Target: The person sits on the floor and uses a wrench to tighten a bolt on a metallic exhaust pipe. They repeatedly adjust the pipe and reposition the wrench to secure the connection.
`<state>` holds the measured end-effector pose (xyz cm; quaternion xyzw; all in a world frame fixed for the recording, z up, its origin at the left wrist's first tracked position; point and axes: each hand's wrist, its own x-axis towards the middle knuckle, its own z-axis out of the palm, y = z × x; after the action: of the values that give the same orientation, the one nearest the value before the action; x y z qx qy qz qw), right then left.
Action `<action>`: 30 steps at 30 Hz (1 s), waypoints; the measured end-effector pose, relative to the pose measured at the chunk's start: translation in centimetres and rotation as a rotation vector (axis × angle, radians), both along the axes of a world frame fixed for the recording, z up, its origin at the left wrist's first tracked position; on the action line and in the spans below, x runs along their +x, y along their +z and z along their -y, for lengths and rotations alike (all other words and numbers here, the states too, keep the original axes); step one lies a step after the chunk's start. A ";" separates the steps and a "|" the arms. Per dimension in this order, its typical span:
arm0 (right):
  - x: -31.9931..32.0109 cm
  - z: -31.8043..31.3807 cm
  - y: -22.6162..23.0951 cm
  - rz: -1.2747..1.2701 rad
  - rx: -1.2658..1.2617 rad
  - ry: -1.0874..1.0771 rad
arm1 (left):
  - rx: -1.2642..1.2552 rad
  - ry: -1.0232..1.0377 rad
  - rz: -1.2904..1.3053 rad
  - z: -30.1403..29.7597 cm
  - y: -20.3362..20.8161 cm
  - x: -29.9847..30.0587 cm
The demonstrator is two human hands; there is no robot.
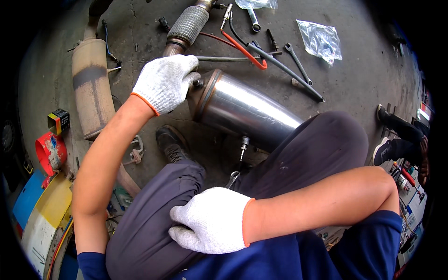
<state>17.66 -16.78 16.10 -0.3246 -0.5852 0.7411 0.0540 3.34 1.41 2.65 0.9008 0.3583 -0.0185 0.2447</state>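
A shiny metal exhaust canister (254, 105) lies across in front of me, its narrowing end under my left hand. In a white knit glove, my left hand (165, 84) closes its fingertips on a small dark metal fitting (198, 83) at that end. My right hand (212, 221), gloved too, is curled low over my lap. A wrench (233, 178) sticks out beyond its upper edge; the grip itself is hidden by the back of the glove. Between wrench and canister, a sensor (244, 143) projects from the canister's near side.
Beyond my left hand runs a braided flex pipe (189, 24). A rusty muffler (91, 88) lies at left. Grey bar (289, 72), orange-handled cable (245, 50), another wrench (298, 63) and a plastic bag (320, 41) lie on the floor. Another person's legs (396, 133) show at far right.
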 end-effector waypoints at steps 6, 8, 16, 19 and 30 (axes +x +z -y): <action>0.4 -0.2 -0.1 0.014 0.010 0.001 | -0.125 0.041 0.022 -0.7 0.1 -0.2; 0.6 -0.3 0.1 -0.002 0.007 -0.007 | -0.219 0.084 0.052 -1.0 0.3 -0.8; 1.2 -1.6 0.5 0.026 -0.078 0.130 | -0.292 0.231 0.094 -0.7 -0.7 -5.4; 1.4 -1.2 0.4 -0.004 -0.072 0.115 | -0.324 0.332 0.093 0.4 -1.7 -7.1; 1.5 -2.2 0.4 0.053 -0.031 0.095 | -0.339 0.438 0.166 2.2 -1.7 -8.9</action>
<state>19.11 -14.54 16.46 -0.3166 -0.5897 0.7430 -0.0019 -5.56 -0.81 0.97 0.7466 0.5149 0.0491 0.4184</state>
